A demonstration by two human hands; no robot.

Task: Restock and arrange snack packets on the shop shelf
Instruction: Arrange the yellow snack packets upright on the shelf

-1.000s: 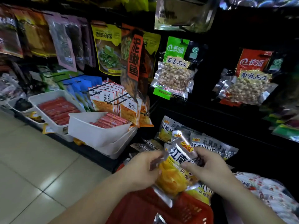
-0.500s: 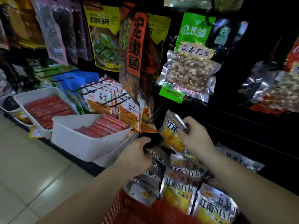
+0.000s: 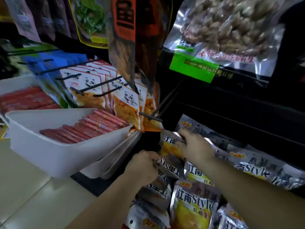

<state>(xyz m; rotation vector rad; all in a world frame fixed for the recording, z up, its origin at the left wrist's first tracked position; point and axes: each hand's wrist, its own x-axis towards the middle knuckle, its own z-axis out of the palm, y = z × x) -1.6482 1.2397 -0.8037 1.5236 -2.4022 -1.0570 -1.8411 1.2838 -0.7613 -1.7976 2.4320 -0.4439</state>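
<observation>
Hands on silver snack packets (image 3: 194,202)
Right hand (image 3: 195,148) pinches a yellow-fronted packet (image 3: 170,148); left hand (image 3: 142,166) grips an inverted packet (image 3: 169,168).

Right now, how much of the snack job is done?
Some silver packets already lie on the dark shelf. The right hand pinches a yellow packet by its top, and the left hand grips an upside-down packet. A heap of packets below probably waits its turn.
</observation>
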